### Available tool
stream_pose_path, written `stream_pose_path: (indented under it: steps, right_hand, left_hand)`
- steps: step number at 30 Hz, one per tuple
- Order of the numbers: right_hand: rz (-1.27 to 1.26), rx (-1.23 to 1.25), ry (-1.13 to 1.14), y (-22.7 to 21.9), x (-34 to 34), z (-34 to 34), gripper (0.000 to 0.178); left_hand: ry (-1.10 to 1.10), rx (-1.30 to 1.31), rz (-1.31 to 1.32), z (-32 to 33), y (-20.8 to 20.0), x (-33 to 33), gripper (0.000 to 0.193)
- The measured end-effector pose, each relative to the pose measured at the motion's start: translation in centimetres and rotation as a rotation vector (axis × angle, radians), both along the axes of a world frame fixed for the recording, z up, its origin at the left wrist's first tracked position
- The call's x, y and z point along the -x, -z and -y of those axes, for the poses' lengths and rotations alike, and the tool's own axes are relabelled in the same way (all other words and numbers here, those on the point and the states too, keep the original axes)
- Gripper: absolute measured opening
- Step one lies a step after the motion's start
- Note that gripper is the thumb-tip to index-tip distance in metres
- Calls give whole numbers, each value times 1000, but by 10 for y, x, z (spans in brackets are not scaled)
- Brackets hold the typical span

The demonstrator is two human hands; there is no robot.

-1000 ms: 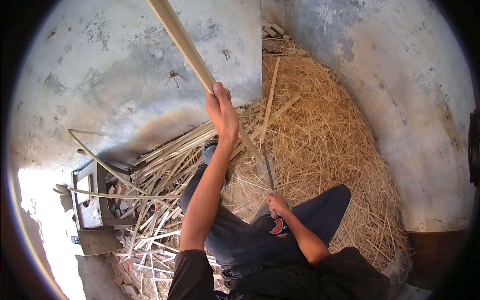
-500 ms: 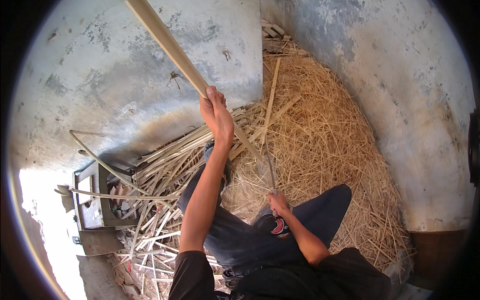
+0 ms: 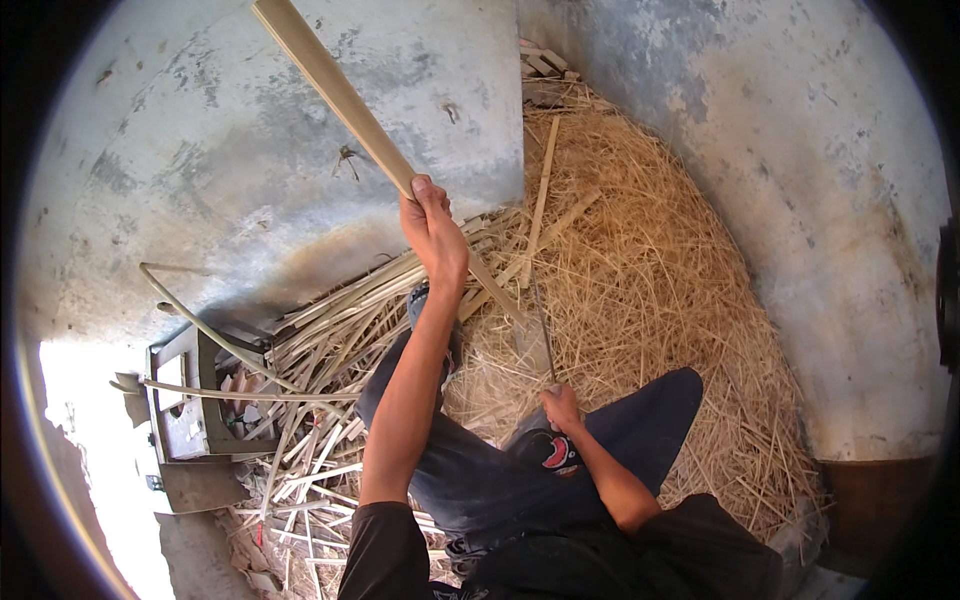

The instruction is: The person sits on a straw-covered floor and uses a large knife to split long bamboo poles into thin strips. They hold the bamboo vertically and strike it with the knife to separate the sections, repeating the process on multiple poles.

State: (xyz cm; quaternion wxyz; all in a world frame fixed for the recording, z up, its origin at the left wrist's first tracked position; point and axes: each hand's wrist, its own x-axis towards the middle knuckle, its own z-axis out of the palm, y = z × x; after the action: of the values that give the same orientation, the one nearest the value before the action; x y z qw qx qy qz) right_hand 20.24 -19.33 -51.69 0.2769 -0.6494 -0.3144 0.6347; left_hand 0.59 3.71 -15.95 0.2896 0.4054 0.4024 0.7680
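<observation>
My left hand (image 3: pixel 432 222) is closed around a long pale bamboo strip (image 3: pixel 335 95). The strip slants from the upper left, through my grip, down toward the middle of the straw, where its lower part (image 3: pixel 495 290) lies near a blade. My right hand (image 3: pixel 561 407) is wrapped around the handle of a long knife, low between my bent legs. The thin dark blade (image 3: pixel 543 325) points up and away from me, close to the strip's lower end. Whether blade and strip touch I cannot tell. My fingers hide most of the handle.
A deep heap of straw-like shavings (image 3: pixel 650 280) covers the floor ahead and to the right. Loose bamboo strips (image 3: pixel 340 320) pile up on the left beside a wooden frame (image 3: pixel 200 400). Worn grey walls (image 3: pixel 240 150) stand close, and two flat slats (image 3: pixel 545 190) lie on the shavings.
My right hand and the knife have shifted slightly to the right. The bamboo strip appears turned a little in my left hand, which keeps nearly the same place.
</observation>
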Motion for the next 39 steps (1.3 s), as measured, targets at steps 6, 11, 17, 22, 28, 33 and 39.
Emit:
stream_pose_path:
  steps: [6,11,17,22,28,33,39]
  right_hand:
    - [70,136,-105,4,-12,-5,16]
    - [29,-59,12,-4,-9,-9,14]
    - [-113,241,28,6,-6,-2,13]
    - [-164,149,19,13,-7,-8,14]
    - [-205,-79,39,-8,2,-28,16]
    - [-320,129,127,13,4,-20,16]
    - [-173,39,83,6,8,-24,16]
  left_hand:
    - [-16,7,3,-1,-3,0,31]
    - [4,4,21,-1,1,2,29]
    - [-10,17,75,0,-1,9,30]
    - [54,64,185,6,-7,23,39]
    - [123,120,179,11,-9,41,53]
    - [149,91,204,15,-4,50,55]
    - [29,102,252,21,-3,65,54]
